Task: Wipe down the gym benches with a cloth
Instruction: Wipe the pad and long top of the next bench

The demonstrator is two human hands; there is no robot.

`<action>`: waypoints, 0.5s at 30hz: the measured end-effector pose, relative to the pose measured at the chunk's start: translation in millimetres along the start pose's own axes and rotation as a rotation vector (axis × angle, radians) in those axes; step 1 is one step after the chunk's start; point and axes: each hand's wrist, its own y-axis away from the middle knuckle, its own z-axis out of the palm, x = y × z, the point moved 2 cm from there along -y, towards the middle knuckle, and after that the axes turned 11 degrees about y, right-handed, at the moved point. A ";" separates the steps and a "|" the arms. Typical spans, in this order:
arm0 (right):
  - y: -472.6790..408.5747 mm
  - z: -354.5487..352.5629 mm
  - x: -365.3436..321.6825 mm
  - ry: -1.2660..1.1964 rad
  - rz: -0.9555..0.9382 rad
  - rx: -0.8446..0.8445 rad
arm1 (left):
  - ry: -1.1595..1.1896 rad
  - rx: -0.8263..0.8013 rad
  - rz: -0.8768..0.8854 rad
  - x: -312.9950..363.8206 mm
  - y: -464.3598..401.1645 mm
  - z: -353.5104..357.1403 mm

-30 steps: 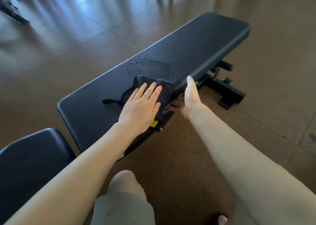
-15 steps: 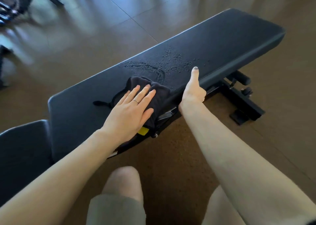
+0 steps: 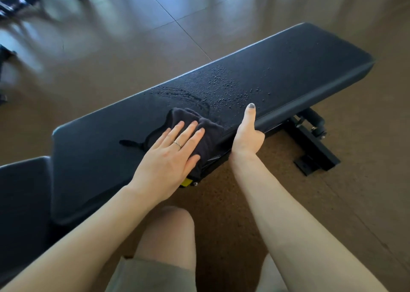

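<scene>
The left grip (image 3: 168, 158) lies flat, fingers straight, pressing the dark, bunched fabric cloth (image 3: 199, 130) onto the long black padded worktop (image 3: 288, 70); it holds nothing by curling, only bears down. The right grip (image 3: 247, 134) clamps the worktop's near edge just beside the cloth, thumb on top, the other fingers hidden beneath.

Beyond both grips sits a patch of beaded water droplets (image 3: 224, 85), with a smeared wet streak (image 3: 179, 93) just ahead of the cloth. The likely fault is smearing: a bunched cloth under a flat palm may push the drops about, not lift them. A loose dark cord (image 3: 131, 143), trailing left of the left grip, could drag back over wiped vinyl. With no curled hold, the cloth might slide out from under the palm.
</scene>
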 end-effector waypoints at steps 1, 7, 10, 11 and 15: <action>-1.1 1.0 0.3 -0.013 -0.001 0.009 | 0.009 0.006 0.014 4.4 -12.6 1.0; -9.7 -1.9 4.9 -0.029 0.019 -0.043 | 0.106 -0.028 0.061 22.0 -58.2 4.4; -8.5 -5.2 0.1 0.012 0.042 -0.045 | 0.077 -0.062 0.092 7.7 -24.6 0.0; -9.0 -5.6 -0.4 0.014 0.044 -0.031 | 0.069 -0.069 0.096 -0.7 -12.0 -2.0; -4.2 -0.2 1.0 -0.023 0.045 0.049 | 0.101 -0.118 0.085 -22.8 5.8 -10.4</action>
